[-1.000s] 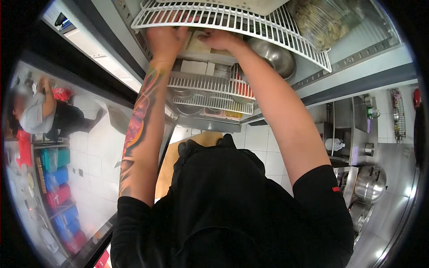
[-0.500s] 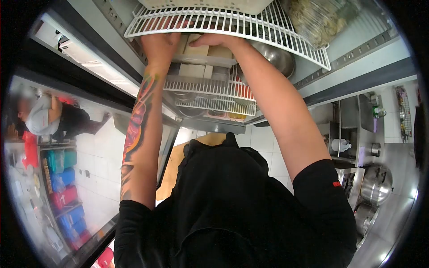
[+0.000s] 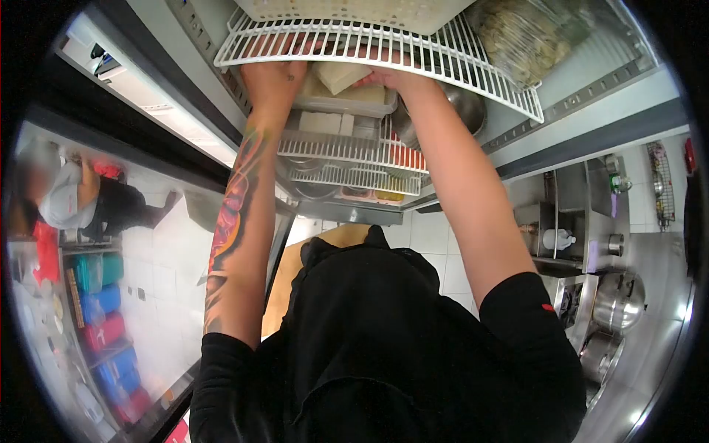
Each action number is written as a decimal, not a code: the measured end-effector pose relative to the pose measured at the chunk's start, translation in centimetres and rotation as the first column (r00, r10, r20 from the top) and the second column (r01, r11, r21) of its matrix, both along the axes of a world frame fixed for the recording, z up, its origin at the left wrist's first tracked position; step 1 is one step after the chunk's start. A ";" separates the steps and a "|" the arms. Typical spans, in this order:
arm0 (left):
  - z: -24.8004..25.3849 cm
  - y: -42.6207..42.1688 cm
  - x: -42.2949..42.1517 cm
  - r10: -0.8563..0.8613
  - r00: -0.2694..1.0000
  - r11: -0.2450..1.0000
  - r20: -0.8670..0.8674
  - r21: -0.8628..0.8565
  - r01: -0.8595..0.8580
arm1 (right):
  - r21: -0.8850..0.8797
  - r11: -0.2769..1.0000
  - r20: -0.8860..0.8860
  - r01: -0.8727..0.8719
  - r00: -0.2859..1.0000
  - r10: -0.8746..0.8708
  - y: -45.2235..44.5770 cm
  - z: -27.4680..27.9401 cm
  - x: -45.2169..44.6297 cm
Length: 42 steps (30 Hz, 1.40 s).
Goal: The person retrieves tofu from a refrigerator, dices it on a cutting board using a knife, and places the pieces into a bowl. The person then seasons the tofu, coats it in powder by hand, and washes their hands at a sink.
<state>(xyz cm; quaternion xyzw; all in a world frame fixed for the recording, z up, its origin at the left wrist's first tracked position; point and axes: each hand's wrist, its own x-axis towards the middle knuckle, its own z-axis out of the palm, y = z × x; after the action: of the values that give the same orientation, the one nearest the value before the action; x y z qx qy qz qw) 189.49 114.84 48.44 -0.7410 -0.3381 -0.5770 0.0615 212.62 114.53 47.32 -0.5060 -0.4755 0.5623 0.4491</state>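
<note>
Both hands reach into a refrigerator, beneath a white wire shelf (image 3: 384, 40). Between them a pale block that looks like tofu (image 3: 338, 76) is tilted above a clear plastic container (image 3: 347, 105). The fingertips of my right hand (image 3: 405, 78) press against the block's right side. My left hand (image 3: 272, 77) is at the left, with its thumb side close to the block. Its fingers are mostly hidden behind the shelf bars. More pale blocks lie in the container, and others (image 3: 325, 123) show lower down. A steel bowl (image 3: 464, 109) stands behind my right wrist.
On the upper shelf are a white perforated basket (image 3: 354, 13) and a plastic bag of pale food (image 3: 524, 40). Lower wire shelves (image 3: 347, 150) hold containers. At left, a person (image 3: 81, 196) is near coloured bins (image 3: 103, 303). Steel pots (image 3: 619, 301) stand at right.
The pale block has been raised and tilted above the container. My right hand has moved right and farther under the shelf; my left hand has shifted slightly right.
</note>
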 end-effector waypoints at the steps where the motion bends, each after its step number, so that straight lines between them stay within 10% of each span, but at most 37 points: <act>1: 0.1 0.1 0.1 0.008 1.000 0.999 -0.010 0.043 -0.008 | 0.056 0.997 0.027 0.047 0.998 -0.049 -1.1 0.2 -0.5; 9: 0.2 -0.7 0.4 -0.041 0.999 0.999 0.030 -0.033 0.042 | 0.129 0.884 -0.121 0.450 0.892 -0.436 -12.7 4.1 2.4; 15: -1.4 -1.8 0.4 -0.026 1.000 0.999 0.004 0.025 0.025 | 0.178 0.795 0.328 0.579 0.727 -0.603 -14.1 3.7 7.3; 19: -2.8 -3.1 0.2 -0.037 0.999 0.998 0.005 -0.048 0.037 | 0.069 0.853 0.331 0.517 0.795 -0.508 -12.3 -0.4 10.2; 21: -3.5 -3.8 0.1 -0.022 1.000 0.996 -0.007 -0.084 0.021 | 0.462 0.846 0.835 0.267 0.191 -0.516 -11.9 -1.2 11.8; 22: -3.8 -4.1 0.1 -0.004 1.000 0.992 -0.024 -0.130 0.001 | 0.345 0.876 0.888 0.336 0.184 -0.421 -13.5 1.6 9.8; 26: -5.0 -5.9 0.0 0.025 0.997 0.995 -0.078 -0.098 -0.033 | 0.269 0.947 0.883 0.178 0.347 -0.316 -19.5 4.6 5.2; 29: -4.4 -9.1 2.9 0.058 0.998 0.981 -0.022 -0.183 -0.061 | 0.358 0.910 0.924 -0.208 0.220 -0.313 -21.4 3.6 6.1; 32: -1.2 -12.3 9.3 -0.049 0.999 0.805 0.022 -0.590 0.052 | 0.693 0.676 0.708 -0.252 0.419 -0.569 -24.3 3.6 6.2; 36: -0.6 -10.5 15.2 0.075 0.942 0.802 -0.326 -0.542 -0.251 | 0.538 0.802 0.628 -0.258 0.758 -0.177 -29.4 -0.6 7.3; 42: -1.1 -6.6 17.7 0.109 0.747 0.728 -0.656 -0.459 -0.509 | 0.369 0.813 0.674 -0.450 0.732 0.099 -34.4 -5.8 9.0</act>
<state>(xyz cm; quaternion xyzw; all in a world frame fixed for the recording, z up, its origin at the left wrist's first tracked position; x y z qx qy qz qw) 207.15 108.20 47.37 -0.7881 -0.5950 -0.1567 0.0201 221.65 80.09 41.57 -0.4466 -0.7996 0.2775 0.2901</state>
